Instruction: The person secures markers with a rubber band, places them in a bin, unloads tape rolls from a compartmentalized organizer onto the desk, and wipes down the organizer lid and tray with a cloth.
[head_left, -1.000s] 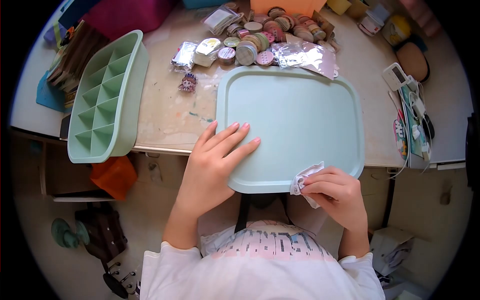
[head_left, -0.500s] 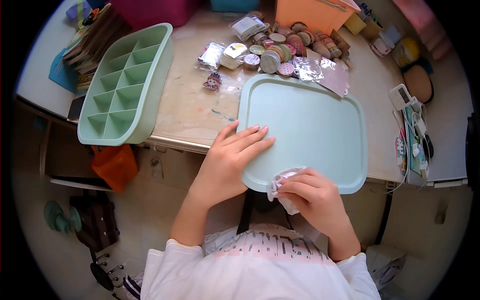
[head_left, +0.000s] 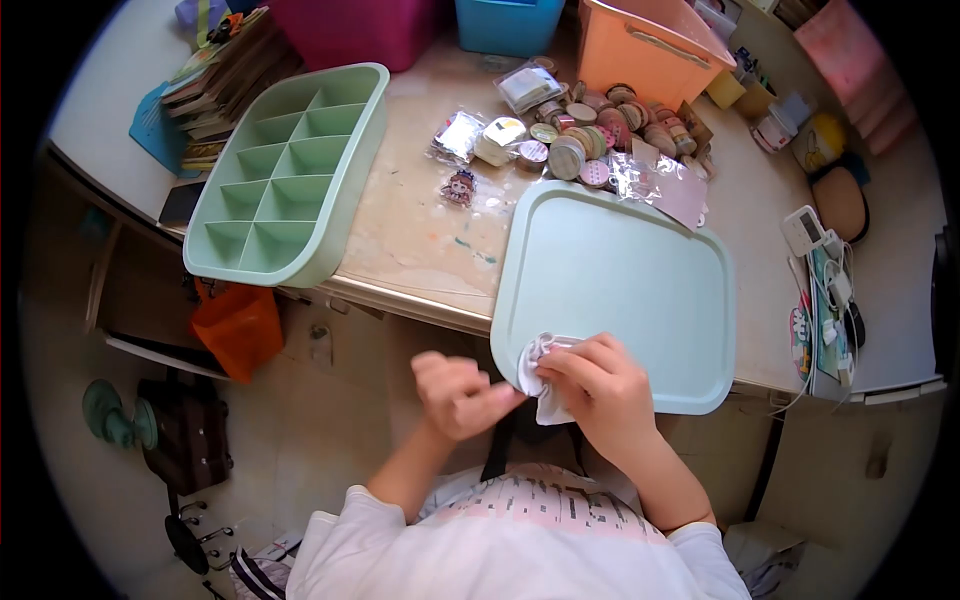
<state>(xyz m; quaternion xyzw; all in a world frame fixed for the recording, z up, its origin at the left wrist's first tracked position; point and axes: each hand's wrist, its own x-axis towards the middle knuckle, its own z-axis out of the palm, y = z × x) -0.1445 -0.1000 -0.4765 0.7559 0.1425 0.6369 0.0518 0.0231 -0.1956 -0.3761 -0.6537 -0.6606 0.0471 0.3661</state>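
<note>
A pale green lid-like tray [head_left: 630, 290] with a raised rim lies at the desk's front, its near edge jutting past the desk. My right hand [head_left: 605, 385] pinches a crumpled white cloth [head_left: 548, 405] against the tray's near-left corner. Just left of that corner is my left hand [head_left: 455, 395], slightly blurred, holding nothing. Its fingers are loosely curled, and one digit stretches toward the cloth and rim.
A green divided organizer [head_left: 285, 185] stands at the left. Behind the tray are a pile of tape rolls [head_left: 600, 135], small plastic packets [head_left: 458, 137] and an orange bin [head_left: 650, 50]. White cables [head_left: 835, 290] and a small white device [head_left: 803, 230] lie at right.
My left hand has come off the tray's left side, down toward me, its fingers curling. My right hand and the cloth have shifted slightly left along the near edge. The head view has shifted.
</note>
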